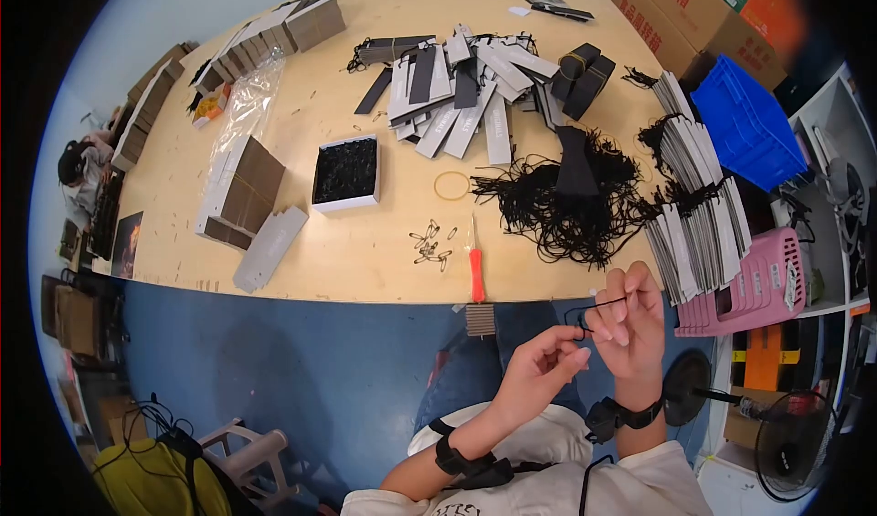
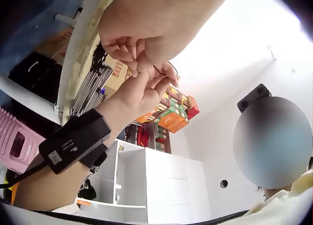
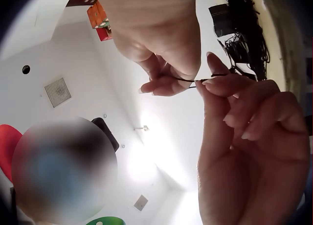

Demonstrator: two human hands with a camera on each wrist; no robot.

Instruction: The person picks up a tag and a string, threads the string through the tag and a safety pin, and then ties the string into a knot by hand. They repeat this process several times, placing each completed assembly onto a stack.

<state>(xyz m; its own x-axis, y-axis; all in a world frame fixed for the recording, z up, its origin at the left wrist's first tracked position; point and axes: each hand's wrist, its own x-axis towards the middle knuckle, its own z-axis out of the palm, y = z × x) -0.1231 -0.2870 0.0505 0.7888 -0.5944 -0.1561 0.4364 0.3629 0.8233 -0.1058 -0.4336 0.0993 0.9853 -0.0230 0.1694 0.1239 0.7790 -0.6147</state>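
Note:
Both hands are raised in front of the table's near edge, with a thin black cord (image 1: 598, 305) stretched between them. My left hand (image 1: 541, 370) pinches the cord between thumb and index finger; this pinch shows closely in the right wrist view, where the cord (image 3: 177, 78) runs across to the other hand. My right hand (image 1: 630, 329) holds the cord in its fingers, slightly higher and to the right. A pile of black cords (image 1: 575, 228) lies on the table just beyond the hands. Stacked grey tags (image 1: 699, 164) with black strings stand along the right edge.
On the table (image 1: 384, 260) lie a red-handled pointed tool (image 1: 476, 277), several small pins (image 1: 434, 245), a rubber band (image 1: 451, 185) and a white box (image 1: 347, 205) of black pieces. Scattered tags (image 1: 457, 96) lie farther back. A blue crate (image 1: 744, 119) and pink basket (image 1: 749, 288) stand right.

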